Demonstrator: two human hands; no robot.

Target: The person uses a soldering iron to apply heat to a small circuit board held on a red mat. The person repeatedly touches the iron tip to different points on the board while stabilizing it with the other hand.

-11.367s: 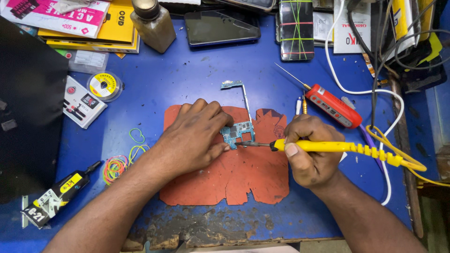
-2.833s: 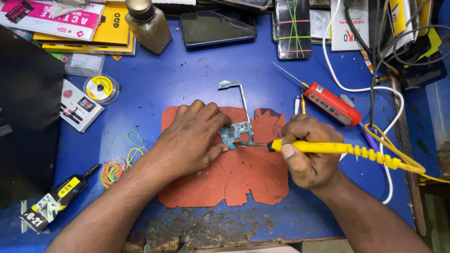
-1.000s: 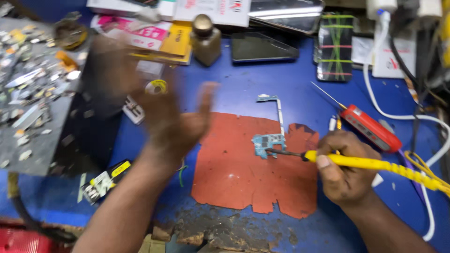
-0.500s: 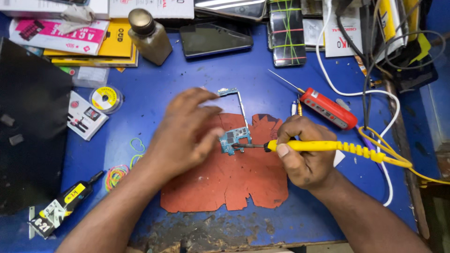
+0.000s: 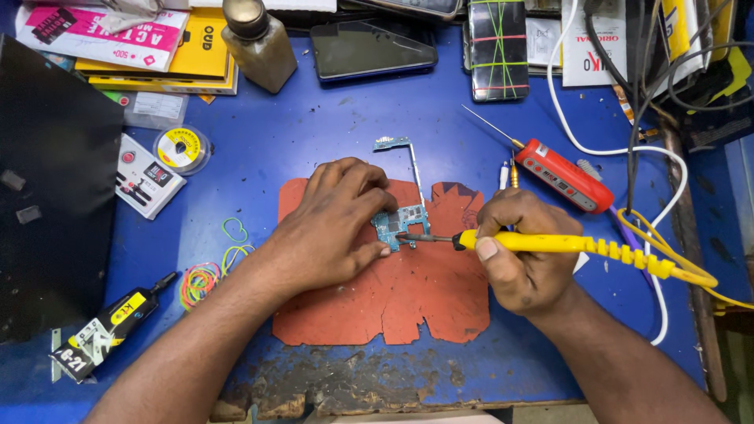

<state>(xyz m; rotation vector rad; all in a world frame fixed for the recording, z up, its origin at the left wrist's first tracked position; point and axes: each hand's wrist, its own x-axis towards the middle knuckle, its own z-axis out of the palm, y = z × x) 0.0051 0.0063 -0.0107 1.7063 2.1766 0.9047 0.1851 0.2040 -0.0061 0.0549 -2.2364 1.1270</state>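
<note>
A small blue-green circuit board (image 5: 402, 224) with a thin metal frame reaching away from me lies on an orange-red mat (image 5: 408, 294). My left hand (image 5: 334, 224) rests palm down on the mat, fingertips pinning the board's left edge. My right hand (image 5: 522, 255) grips a yellow-handled soldering iron (image 5: 565, 245). Its dark tip touches the board's right side. The iron's ribbed yellow cord runs off to the right.
A red-handled probe tool (image 5: 561, 174) lies at the right, with white and black cables behind it. At the back are phones (image 5: 373, 49), a brown bottle (image 5: 258, 43) and printed boxes. Left: solder spool (image 5: 181, 149), rubber bands (image 5: 200, 283), glue tube (image 5: 106, 330), black tray (image 5: 51, 188).
One second ago my left hand was lifted and blurred at the left, away from the board. It has come back down onto the board. The soldering iron stays at the board.
</note>
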